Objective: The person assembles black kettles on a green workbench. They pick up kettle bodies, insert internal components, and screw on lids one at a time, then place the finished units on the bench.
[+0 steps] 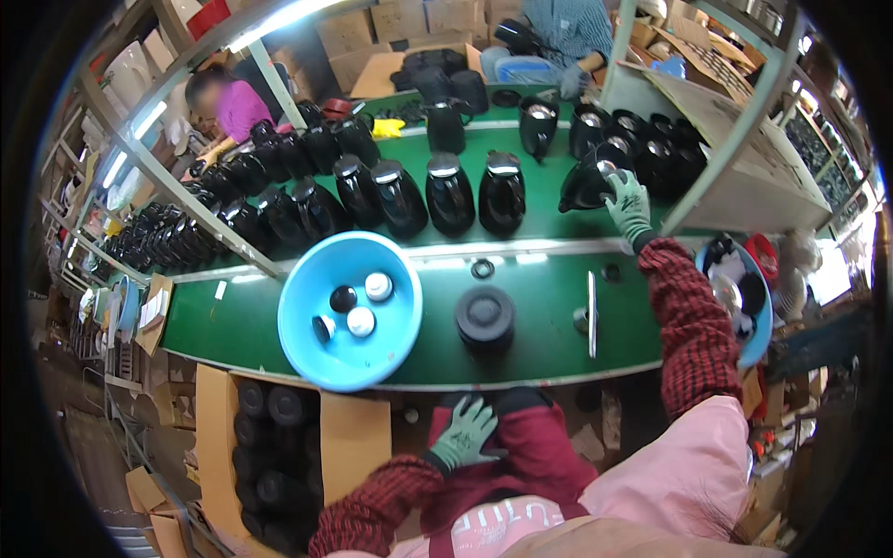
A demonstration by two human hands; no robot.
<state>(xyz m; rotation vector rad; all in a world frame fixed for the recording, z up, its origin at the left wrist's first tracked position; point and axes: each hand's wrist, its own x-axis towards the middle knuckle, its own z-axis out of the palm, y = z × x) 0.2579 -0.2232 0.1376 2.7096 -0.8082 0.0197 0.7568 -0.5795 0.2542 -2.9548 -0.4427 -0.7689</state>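
while the right hand [629, 206] stretches across the green belt [539, 316], its gloved fingers spread over the top of a tilted black kettle [588, 182], tipping it out of the row beyond the fingertips. left hand [465, 434] rests with fingers splayed, holding nothing, on the red lap, below a black lid [485, 318] and blue basin [316, 349].

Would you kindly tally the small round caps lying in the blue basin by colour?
In the blue basin:
White caps: 2
Black cap: 1
Black-and-white cap: 1
Total: 4
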